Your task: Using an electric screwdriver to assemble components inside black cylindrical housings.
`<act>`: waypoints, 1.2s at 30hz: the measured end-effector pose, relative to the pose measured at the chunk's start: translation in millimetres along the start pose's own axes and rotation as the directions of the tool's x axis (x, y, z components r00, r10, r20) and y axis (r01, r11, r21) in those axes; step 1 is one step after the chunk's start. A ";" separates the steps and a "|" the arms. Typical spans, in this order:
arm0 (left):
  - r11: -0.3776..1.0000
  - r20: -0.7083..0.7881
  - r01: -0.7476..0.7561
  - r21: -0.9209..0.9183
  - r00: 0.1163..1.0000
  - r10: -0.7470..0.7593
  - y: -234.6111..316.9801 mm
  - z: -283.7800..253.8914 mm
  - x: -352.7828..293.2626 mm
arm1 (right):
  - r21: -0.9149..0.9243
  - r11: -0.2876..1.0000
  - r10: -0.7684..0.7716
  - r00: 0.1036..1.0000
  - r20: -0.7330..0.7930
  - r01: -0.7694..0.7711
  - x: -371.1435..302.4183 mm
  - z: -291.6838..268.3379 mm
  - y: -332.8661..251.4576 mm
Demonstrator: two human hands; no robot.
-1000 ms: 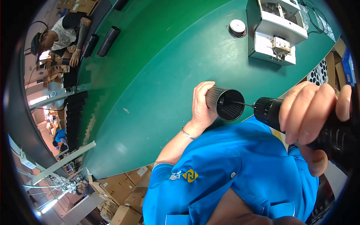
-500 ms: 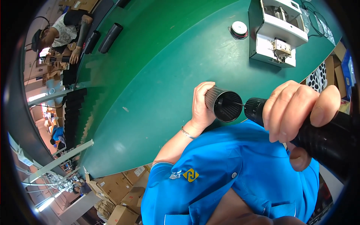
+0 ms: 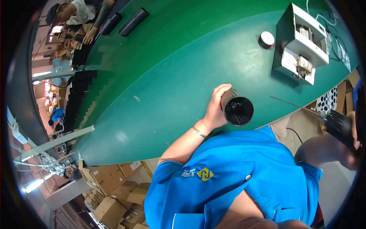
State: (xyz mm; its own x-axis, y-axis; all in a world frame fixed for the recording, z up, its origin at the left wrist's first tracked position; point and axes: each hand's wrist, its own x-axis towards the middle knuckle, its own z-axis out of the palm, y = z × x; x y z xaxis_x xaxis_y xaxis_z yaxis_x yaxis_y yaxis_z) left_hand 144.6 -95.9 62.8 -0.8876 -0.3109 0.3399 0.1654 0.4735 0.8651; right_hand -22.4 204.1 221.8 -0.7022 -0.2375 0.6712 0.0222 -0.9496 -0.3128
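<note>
A black ribbed cylindrical housing is gripped in my left hand, its open end tilted up toward me over the front edge of the table. Ribs line its dark inside, and its bottom is hard to make out. At the far right, my right hand is closed round a black electric screwdriver, partly cut off by the picture's rim and smeared by motion. From it a long thin bit points left toward the table, well apart from the housing.
A white and black box-shaped machine stands on the green table, with a round white-topped part beside it. Black tubes lie at the far left, near a co-worker. Cardboard boxes are below left.
The screwdriver has been pulled away from the housing's mouth, and my right hand has moved to the right with it. My left hand still holds the housing. The view has shifted slightly.
</note>
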 end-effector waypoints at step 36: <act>0.749 -0.085 0.019 0.663 0.995 0.050 -65.8 -53.0 65.9 | -0.653 0.610 0.065 0.849 -0.524 -0.449 23.6 -14.3 165.1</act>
State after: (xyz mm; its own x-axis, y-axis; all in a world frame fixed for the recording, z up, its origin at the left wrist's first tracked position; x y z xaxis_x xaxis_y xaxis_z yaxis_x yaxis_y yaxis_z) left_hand 98.1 -191.2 47.9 -0.8383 -0.3558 0.4131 -0.1778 0.8947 0.4097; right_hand -45.5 44.7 176.4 -0.9677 -0.1567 0.1978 -0.1355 -0.3383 -0.9312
